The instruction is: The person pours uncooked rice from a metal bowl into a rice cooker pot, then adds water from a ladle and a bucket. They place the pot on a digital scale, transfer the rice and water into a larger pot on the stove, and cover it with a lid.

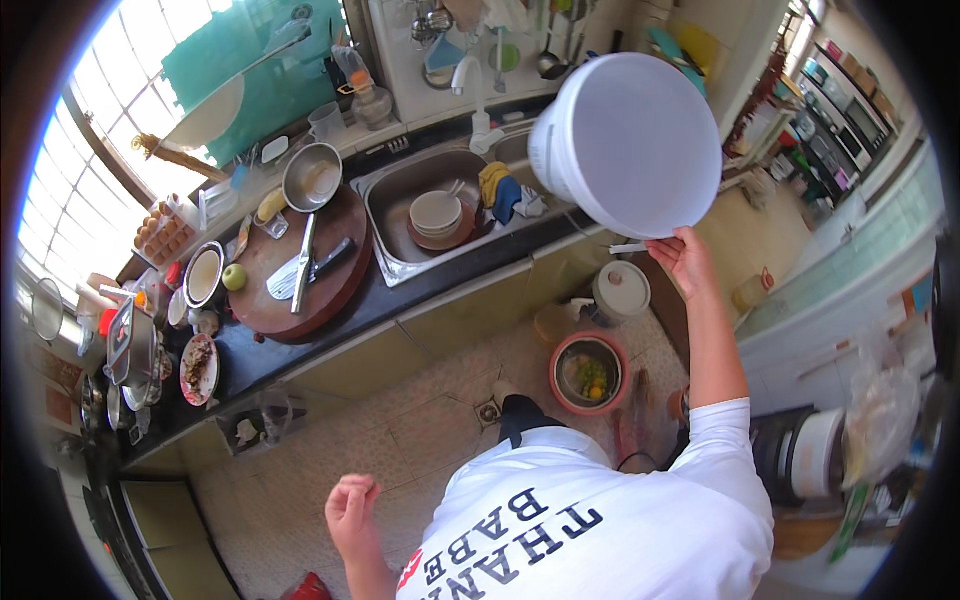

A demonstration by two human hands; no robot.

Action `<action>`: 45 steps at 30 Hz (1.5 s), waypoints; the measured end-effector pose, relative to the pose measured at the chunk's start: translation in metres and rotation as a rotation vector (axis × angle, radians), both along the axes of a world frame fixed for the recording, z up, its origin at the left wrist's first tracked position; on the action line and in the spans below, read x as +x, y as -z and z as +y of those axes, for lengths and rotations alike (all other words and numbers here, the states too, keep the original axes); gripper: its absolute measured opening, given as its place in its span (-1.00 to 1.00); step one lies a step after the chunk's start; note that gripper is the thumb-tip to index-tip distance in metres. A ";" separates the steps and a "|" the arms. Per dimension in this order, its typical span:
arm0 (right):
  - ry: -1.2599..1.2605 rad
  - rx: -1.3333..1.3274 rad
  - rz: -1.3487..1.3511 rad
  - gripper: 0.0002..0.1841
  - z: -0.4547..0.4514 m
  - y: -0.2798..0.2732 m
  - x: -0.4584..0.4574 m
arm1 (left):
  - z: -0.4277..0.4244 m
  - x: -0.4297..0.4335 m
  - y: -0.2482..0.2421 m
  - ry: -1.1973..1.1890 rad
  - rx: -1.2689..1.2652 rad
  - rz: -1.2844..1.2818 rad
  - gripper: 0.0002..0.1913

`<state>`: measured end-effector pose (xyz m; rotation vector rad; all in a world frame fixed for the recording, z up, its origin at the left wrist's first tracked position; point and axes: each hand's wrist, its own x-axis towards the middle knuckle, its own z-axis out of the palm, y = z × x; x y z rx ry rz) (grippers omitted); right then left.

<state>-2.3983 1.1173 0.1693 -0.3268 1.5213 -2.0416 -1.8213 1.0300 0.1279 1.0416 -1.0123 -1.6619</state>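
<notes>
My right hand (682, 262) grips the rim of a large white plastic bucket (645, 150), tilted over the right part of the counter so that its pale inside faces me. A short white piece, perhaps the bucket's handle grip, sticks out beside the fingers. My left hand (354, 501) is raised over the tiled floor at the lower left, fingers curled in, with nothing visible in it. Under the bucket, on the floor, stand a white lidded tub (622, 290) and a red basin (555, 379) with a metal bowl (574, 360) of green and orange fruit inside.
The steel sink (386, 184) holds stacked bowls (436, 212); cloths (504, 191) lie over its divider. Left of it, a round chopping board (255, 307) carries a cleaver (334, 259) and a steel saucepan (313, 176). A green apple (234, 277), eggs (161, 236) and dishes crowd the left counter.
</notes>
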 end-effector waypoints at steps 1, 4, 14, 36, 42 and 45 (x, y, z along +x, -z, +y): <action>0.012 0.015 -0.009 -0.68 -0.013 0.007 -0.023 | 0.000 -0.003 0.010 -0.052 0.022 -0.015 -0.84; 0.060 0.062 -0.042 -0.69 -0.055 0.033 -0.079 | 0.005 -0.026 0.026 -0.322 0.204 0.052 -0.77; 0.007 0.242 -0.161 -0.64 -0.175 0.110 -0.175 | -0.029 -0.112 0.024 -0.402 0.303 -0.203 -0.70; 0.027 0.432 0.051 -0.57 -0.254 0.129 -0.108 | -0.022 0.133 0.109 -0.835 0.366 -0.079 -0.52; -1.059 0.832 0.406 -0.67 -0.313 0.135 0.262 | -0.061 0.302 0.107 -0.859 0.337 -0.143 -0.52; -1.835 0.657 1.017 -0.75 -0.339 0.175 0.534 | -0.122 0.364 0.102 -0.757 0.049 -0.237 -0.61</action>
